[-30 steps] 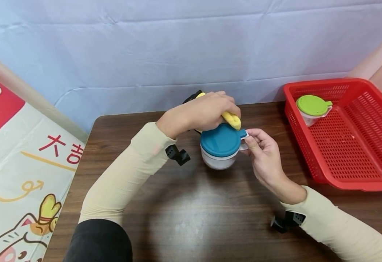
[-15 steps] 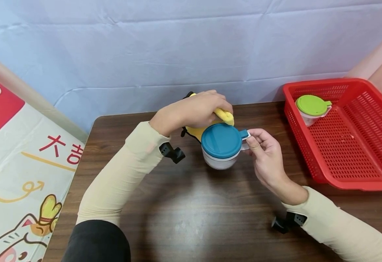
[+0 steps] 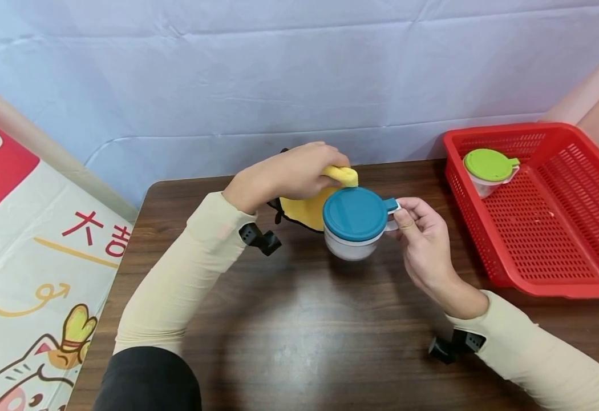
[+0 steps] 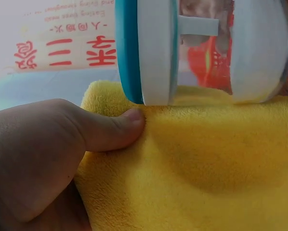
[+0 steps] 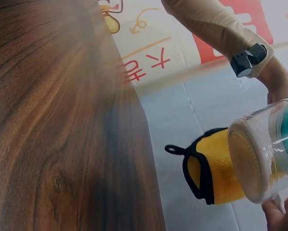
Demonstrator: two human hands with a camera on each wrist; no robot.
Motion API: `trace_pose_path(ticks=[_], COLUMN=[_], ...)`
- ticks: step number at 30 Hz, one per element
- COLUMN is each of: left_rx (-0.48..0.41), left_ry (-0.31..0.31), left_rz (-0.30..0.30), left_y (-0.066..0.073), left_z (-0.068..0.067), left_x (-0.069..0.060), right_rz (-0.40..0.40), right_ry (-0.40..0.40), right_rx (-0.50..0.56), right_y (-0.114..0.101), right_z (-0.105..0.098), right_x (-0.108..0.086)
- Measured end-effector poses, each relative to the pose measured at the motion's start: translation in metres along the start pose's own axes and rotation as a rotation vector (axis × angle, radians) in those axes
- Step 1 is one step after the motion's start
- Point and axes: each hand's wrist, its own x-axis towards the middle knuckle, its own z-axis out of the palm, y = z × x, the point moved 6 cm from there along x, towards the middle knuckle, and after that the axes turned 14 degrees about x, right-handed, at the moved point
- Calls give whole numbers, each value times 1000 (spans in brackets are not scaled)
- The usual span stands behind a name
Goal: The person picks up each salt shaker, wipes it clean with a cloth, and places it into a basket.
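A clear lidded jar with a handle (image 3: 351, 250) is held off the table, its blue lid (image 3: 356, 214) uppermost in the head view. My right hand (image 3: 427, 245) pinches the handle on its right side. My left hand (image 3: 299, 171) grips a yellow towel with black edging (image 3: 307, 210) at the jar's far left. In the left wrist view, the left thumb (image 4: 117, 130) presses on the yellow fabric, which lies against the jar's side. Seen from the right wrist, the jar's round base (image 5: 247, 161) shows, and the towel hangs behind it. Most left fingers are hidden.
To the right stands a red perforated basket (image 3: 510, 262) holding a similar container with a green lid (image 3: 489, 165). Under the hands is a dark wooden table (image 3: 289, 342). A pale cloth backdrop (image 3: 279, 85) rises behind its far edge.
My left hand has moved left with the towel, uncovering more of it. My right hand and the jar have shifted slightly right and up in the head view.
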Motion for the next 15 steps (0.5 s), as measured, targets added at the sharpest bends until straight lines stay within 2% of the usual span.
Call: trace_pose_path(ticks=[9,15], left_rx=[-57,-58], left_ry=[-26,-34], left_rz=[-38,-48], left_y=[-8,-8], left_z=[5,7], left_x=[-6,-10], right_rz=[-30,-47], right_ry=[13,43], right_rx=[127,148], right_y=[-2,-5], right_z=[-6,-11], right_x=[6,9])
